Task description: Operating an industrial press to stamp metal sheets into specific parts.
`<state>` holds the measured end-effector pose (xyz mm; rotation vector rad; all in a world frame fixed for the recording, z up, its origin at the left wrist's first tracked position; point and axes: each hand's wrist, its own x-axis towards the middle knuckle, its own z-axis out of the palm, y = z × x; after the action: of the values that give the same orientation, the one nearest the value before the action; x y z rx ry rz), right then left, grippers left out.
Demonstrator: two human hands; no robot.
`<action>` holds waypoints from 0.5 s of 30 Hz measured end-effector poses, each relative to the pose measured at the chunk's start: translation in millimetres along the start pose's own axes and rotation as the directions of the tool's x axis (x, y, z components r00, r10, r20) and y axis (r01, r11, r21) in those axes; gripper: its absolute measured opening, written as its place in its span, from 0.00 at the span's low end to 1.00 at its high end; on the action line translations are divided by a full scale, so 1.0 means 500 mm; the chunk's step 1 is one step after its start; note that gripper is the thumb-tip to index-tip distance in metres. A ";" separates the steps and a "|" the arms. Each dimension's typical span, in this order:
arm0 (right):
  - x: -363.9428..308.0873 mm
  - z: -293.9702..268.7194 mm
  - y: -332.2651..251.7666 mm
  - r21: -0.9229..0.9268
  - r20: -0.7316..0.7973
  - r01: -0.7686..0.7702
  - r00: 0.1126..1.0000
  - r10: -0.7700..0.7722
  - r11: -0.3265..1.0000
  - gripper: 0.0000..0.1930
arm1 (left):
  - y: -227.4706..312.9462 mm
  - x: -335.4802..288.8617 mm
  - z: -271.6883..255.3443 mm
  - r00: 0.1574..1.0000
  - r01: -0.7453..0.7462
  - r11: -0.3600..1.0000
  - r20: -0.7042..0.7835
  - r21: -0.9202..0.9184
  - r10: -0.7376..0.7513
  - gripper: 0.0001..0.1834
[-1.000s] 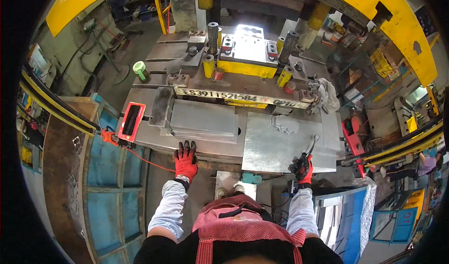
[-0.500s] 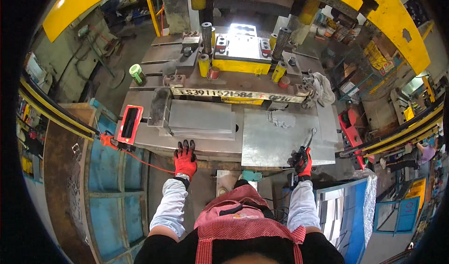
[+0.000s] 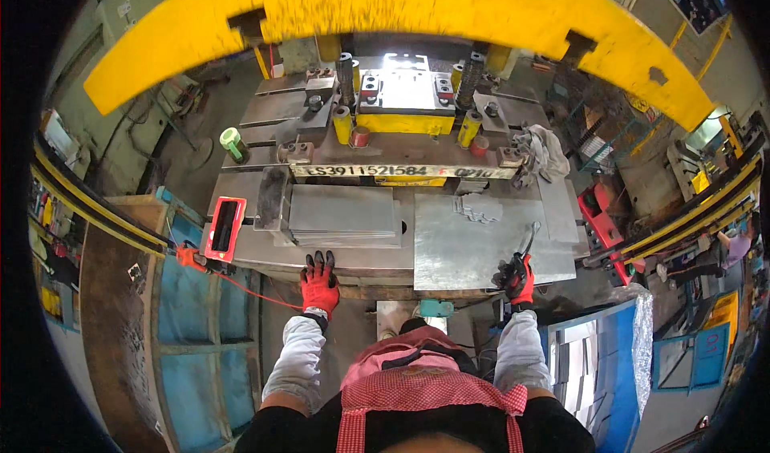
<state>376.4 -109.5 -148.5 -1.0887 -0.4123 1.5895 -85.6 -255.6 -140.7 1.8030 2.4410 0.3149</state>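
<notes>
Head view, looking down on a press station.

The left hand (image 3: 319, 283), in a red-and-black glove, is laid flat on the front edge of the steel bench (image 3: 265, 248), fingers spread and gripping nothing. Just beyond its fingertips a stack of flat grey sheet-metal blanks (image 3: 343, 215) is seen: rectangular, matte, edges aligned, long axis running left to right along the bench.

The right hand (image 3: 517, 278), gloved the same, is closed around the handle of a slim dark metal tool (image 3: 529, 238). The tool's long axis is tilted up and slightly to the right, away from the body, and its tip lies over the near right part of a large bare steel plate (image 3: 465, 248). The kind of tool cannot be told; it is too small in the view.

The plate is smooth, dull grey and roughly square, and lies to the right of the stack. A red rectangular frame-shaped box (image 3: 224, 228) sits at the bench's left end, with a red cable (image 3: 249, 289) trailing from it below the bench edge. Behind, a yellow-and-grey die set (image 3: 405, 104) with upright guide posts is mounted. A crumpled grey rag (image 3: 541, 152) rests at the right rear. A curved yellow press frame (image 3: 401, 12) arches overhead.
</notes>
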 end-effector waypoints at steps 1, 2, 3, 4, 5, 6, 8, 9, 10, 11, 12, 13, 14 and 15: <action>0.006 -0.008 0.001 0.016 0.021 -0.017 1.000 0.016 1.000 0.15 | 0.005 0.001 -0.002 0.999 -0.020 1.000 -0.037 0.015 0.021 0.34; 0.011 -0.016 0.003 0.033 0.043 -0.033 0.999 0.032 0.999 0.15 | 0.009 0.001 -0.005 0.996 -0.040 0.999 -0.074 0.030 0.042 0.34; 0.014 -0.022 0.004 0.036 0.040 -0.029 0.999 0.028 0.999 0.15 | 0.013 0.002 -0.010 0.996 -0.046 0.998 -0.074 0.031 0.048 0.34; 0.015 -0.028 0.006 0.059 0.037 -0.017 0.999 0.015 0.998 0.14 | 0.016 0.003 -0.014 0.998 -0.038 0.999 -0.053 0.018 0.039 0.33; 0.016 -0.036 0.007 0.082 0.034 -0.004 0.999 0.001 0.997 0.16 | 0.020 0.005 -0.016 0.999 -0.030 1.000 -0.031 0.006 0.030 0.33; 0.013 -0.031 0.007 0.085 0.036 -0.004 0.999 0.001 0.996 0.16 | 0.014 0.005 -0.011 0.999 -0.030 1.000 -0.033 0.009 0.031 0.33; 0.009 -0.022 0.006 0.074 0.067 -0.009 0.998 0.004 0.997 0.17 | -0.002 0.004 0.007 0.996 -0.043 0.998 -0.081 0.039 0.046 0.33; 0.005 -0.018 0.003 0.080 0.061 -0.003 0.998 -0.002 0.997 0.17 | -0.001 0.006 0.011 0.995 -0.052 0.998 -0.081 0.040 0.056 0.33; -0.001 -0.004 -0.002 0.035 0.018 0.005 1.000 -0.006 0.999 0.15 | -0.002 0.005 0.011 0.997 -0.047 0.998 -0.065 0.048 0.050 0.35; -0.008 0.010 -0.005 -0.010 -0.026 0.012 1.000 -0.012 1.000 0.17 | -0.002 0.005 0.011 0.998 -0.041 0.998 -0.049 0.056 0.044 0.37; -0.016 0.021 -0.009 -0.005 -0.028 0.016 0.999 -0.016 1.000 0.17 | -0.001 0.006 0.008 0.997 -0.048 0.997 -0.050 0.057 0.051 0.37; -0.024 0.032 -0.012 -0.024 -0.059 0.034 0.998 -0.035 0.999 0.16 | 0.000 0.006 0.004 1.000 -0.024 0.998 0.014 0.053 0.023 0.37; -0.028 0.036 -0.012 -0.043 -0.089 0.051 0.995 -0.055 0.998 0.16 | 0.000 0.006 0.000 0.997 0.002 0.999 0.077 0.052 -0.006 0.37; -0.028 0.033 -0.012 -0.040 -0.090 0.056 0.994 -0.060 0.998 0.16 | 0.001 0.007 -0.001 0.997 -0.003 0.999 0.074 0.051 0.000 0.37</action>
<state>365.9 -115.7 -129.4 -1.1629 -0.4101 1.4803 -86.3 -252.3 -140.1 1.8026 2.4193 0.1837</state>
